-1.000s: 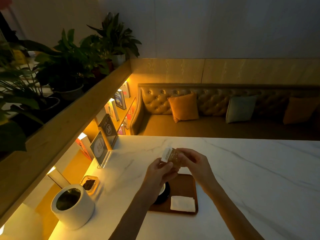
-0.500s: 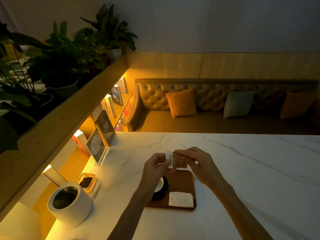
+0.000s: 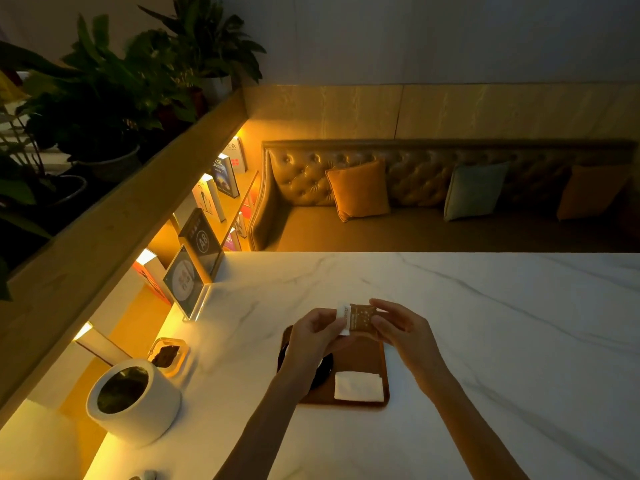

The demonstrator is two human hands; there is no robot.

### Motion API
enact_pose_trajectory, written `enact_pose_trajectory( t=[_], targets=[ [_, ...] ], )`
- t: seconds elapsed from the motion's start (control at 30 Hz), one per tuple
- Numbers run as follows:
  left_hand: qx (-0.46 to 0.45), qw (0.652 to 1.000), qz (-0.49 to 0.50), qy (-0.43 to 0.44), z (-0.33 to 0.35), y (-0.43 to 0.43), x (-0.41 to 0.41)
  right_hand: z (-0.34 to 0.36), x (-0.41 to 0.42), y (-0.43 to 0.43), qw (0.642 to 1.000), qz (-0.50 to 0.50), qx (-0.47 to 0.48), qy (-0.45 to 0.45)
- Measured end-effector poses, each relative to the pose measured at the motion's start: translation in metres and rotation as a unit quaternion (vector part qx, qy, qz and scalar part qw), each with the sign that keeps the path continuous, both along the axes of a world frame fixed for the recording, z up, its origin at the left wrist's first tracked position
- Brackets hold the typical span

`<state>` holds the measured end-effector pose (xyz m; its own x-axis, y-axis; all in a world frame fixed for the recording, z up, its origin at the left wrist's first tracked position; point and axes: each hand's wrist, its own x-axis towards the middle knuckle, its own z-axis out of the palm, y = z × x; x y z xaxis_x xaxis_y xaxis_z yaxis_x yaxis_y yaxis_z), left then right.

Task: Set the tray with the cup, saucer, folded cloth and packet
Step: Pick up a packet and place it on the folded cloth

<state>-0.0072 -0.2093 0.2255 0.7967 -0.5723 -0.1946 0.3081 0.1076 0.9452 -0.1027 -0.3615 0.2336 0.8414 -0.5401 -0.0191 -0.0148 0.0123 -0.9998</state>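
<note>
A: Starting at the desk's (image 3: 485,323) left edge, what's there?

B: A white round pot (image 3: 133,403) near the front left corner, and a small glass dish (image 3: 168,355) with something dark in it just behind. Neither looks part of the job.

A: And further right?

B: The wooden tray (image 3: 363,355), toward the near edge. On its left end sits a dark saucer (image 3: 323,370), mostly hidden under the left hand (image 3: 313,336); I can't see the cup from here. At the tray's front right corner lies the folded cloth (image 3: 359,386), flat and white.

A: The packet?

B: The packet (image 3: 358,318) is held in the air above the tray's far edge, touching nothing below. The left hand's fingers are closed on its white left end, and the right hand (image 3: 398,323) pinches its brown right side between thumb and fingers.

A: So which step is this?

B: The last one, I'd judge: the packet is the only piece not down. Next it needs lowering onto the bare wood behind the cloth, clear of the saucer, and both hands letting go.
</note>
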Motion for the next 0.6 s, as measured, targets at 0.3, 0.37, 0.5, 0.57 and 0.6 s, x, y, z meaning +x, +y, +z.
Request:
enact_pose_trajectory(
  t=[0.3,0.37,0.5,0.57,0.6],
  targets=[
    [0.082,0.987,-0.054,0.124,-0.055,0.006,-0.008,-0.07,-0.031,0.004,0.97,-0.058,0.213,0.104],
    [0.098,0.984,-0.034,0.142,-0.071,0.004,-0.012,-0.087,-0.033,0.004,0.961,-0.069,0.232,0.136],
    [0.149,0.975,-0.006,0.163,-0.104,-0.009,-0.009,-0.117,-0.024,-0.005,0.953,-0.091,0.215,0.194],
    [0.166,0.97,0.005,0.176,-0.119,-0.021,0.0,-0.13,-0.012,-0.015,0.953,-0.098,0.187,0.218],
    [0.175,0.968,0.008,0.181,-0.126,-0.029,0.006,-0.138,-0.004,-0.021,0.952,-0.106,0.171,0.232]
  ],
)
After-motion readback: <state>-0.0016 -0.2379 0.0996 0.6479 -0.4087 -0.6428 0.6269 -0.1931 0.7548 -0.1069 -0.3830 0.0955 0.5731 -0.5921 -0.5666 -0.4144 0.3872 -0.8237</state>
